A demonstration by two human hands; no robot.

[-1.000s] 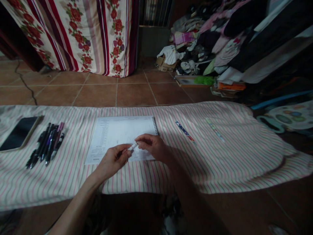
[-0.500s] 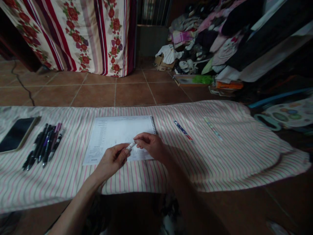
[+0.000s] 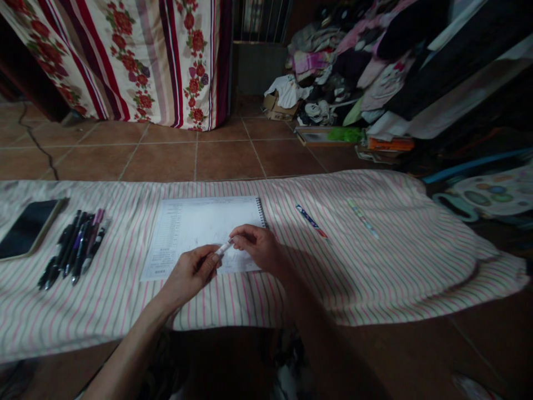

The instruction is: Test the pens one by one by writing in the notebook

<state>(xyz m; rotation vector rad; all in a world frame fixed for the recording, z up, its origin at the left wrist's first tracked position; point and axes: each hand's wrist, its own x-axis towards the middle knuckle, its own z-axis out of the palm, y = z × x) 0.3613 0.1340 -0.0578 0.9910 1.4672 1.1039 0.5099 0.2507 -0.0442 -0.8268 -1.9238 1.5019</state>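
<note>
Over the lower part of a spiral notebook (image 3: 208, 219), both hands hold a slim, whitish pen-like stick (image 3: 224, 247). My left hand (image 3: 195, 271) is closed round its lower left end, thumb on top. The fingertips of my right hand (image 3: 257, 244) pinch its upper right end. Most of the stick is covered by fingers, so its exact kind is unclear. The notebook lies flat, with printed text down its left side and faint marks on the page. To the right lie a dark blue and red patterned pen (image 3: 312, 222) and a pale patterned pen (image 3: 363, 218).
A striped cloth (image 3: 400, 266) covers the low table. At its left are a bundle of several pens (image 3: 79, 244) and a phone (image 3: 31, 228). Beyond stand a floral curtain (image 3: 145, 61), a cardboard box (image 3: 280, 106) and heaped clothes (image 3: 353, 66). A cable (image 3: 39, 144) crosses the tiled floor.
My right hand has shifted very slightly to the right, still pinching the stick's end. My left hand stays almost where it was.
</note>
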